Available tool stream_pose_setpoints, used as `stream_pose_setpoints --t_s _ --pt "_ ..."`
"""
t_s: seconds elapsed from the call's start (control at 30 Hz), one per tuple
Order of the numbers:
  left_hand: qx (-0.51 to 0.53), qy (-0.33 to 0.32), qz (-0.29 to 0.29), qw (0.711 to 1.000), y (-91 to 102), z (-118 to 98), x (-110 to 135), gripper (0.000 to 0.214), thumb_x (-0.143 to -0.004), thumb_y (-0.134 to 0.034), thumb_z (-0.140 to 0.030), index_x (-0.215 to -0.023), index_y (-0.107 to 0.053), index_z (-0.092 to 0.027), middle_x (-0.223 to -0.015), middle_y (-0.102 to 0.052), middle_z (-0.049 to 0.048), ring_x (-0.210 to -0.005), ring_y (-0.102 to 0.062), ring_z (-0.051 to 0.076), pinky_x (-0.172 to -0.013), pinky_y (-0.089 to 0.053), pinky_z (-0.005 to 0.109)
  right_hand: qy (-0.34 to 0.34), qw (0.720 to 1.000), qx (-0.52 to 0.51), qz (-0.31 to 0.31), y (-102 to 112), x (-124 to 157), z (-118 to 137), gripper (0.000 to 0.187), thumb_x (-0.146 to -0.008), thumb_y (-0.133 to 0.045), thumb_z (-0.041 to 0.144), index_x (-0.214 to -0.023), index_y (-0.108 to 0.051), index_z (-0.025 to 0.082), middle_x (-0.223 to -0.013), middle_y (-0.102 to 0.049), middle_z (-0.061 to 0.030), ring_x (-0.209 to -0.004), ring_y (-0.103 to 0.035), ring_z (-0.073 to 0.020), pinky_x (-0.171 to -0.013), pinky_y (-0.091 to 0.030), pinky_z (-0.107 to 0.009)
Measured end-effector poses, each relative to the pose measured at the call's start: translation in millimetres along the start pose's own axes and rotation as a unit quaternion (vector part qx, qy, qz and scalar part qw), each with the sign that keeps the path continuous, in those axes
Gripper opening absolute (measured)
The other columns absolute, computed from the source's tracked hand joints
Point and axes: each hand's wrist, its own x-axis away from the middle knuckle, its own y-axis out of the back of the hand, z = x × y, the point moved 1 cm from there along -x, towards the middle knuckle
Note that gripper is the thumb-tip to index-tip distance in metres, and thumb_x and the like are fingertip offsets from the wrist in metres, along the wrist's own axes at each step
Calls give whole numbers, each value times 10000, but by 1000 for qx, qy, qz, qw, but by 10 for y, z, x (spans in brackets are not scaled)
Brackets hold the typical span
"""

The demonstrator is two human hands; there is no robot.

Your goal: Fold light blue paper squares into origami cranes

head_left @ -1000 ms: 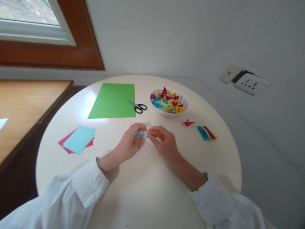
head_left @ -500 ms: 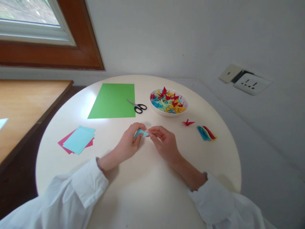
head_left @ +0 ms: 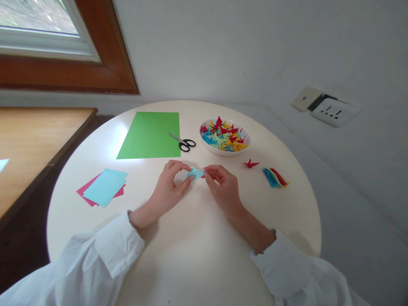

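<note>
A small folded piece of light blue paper [head_left: 195,173] sits between my two hands at the middle of the round white table [head_left: 191,255]. My left hand [head_left: 168,187] pinches its left end with thumb and fingertips. The right end is pinched by my right hand [head_left: 221,187], whose other fingers are curled in. Both hands rest low over the tabletop.
A green sheet [head_left: 150,134] and black-handled scissors [head_left: 184,143] lie behind the hands. A white bowl [head_left: 225,137] holds several coloured paper cranes. A red crane [head_left: 251,163] and a stack of folded coloured pieces [head_left: 275,177] lie at right; blue and pink sheets [head_left: 103,187] at left.
The blue paper has been pulled out flatter and shifted slightly right and up. My left fingers have loosened from wrapping it to a fingertip pinch.
</note>
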Motion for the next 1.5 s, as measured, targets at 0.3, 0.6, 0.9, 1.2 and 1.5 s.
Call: stream_pose_setpoints --t_s 0.3,0.6,0.9,1.2,1.5 --pt "28 46 -16 998 3 -13 1 96 -765 -539 -272 -754 -531 -177 -658 -529 -20 -624 -454 109 -608 -378 237 2 1000 -7 -10 -4 4 -3 138 -725 -557 208 -852 -592 168 -783 -652 -39 -685 -643 -149 -669 -526 -279" --pt "-4 39 -16 999 8 -32 0 43 -748 -514 -198 -737 -549 -176 -679 -583 -6 -651 -494 121 -631 -396 243 -2 1000 1 -7 -17 5 -18 165 -712 -580 223 -870 -593 177 -802 -654 -42 -698 -627 -149 -637 -513 -270" --pt "-18 29 3 999 11 -45 22 60 -710 -506 -158 -723 -563 -171 -706 -595 14 -689 -528 134 -629 -427 246 -3 998 54 16 -33 1 3 96 -714 -596 259 -768 -599 179 -730 -642 -10 -632 -590 -129 -558 -466 -236" --pt "-6 -8 10 1000 -17 -11 31 51 -693 -534 -141 -717 -566 -172 -740 -628 28 -701 -568 139 -665 -452 267 22 996 82 19 -15 -1 11 67 -727 -582 237 -750 -609 179 -722 -632 -6 -628 -564 -124 -568 -445 -238" --pt "-8 43 28 999 -6 -38 32 53 -728 -544 -221 -719 -572 -177 -692 -615 4 -652 -552 123 -550 -418 216 79 989 122 12 -7 9 50 43 -728 -583 184 -687 -598 188 -668 -607 10 -624 -537 -121 -557 -406 -240"
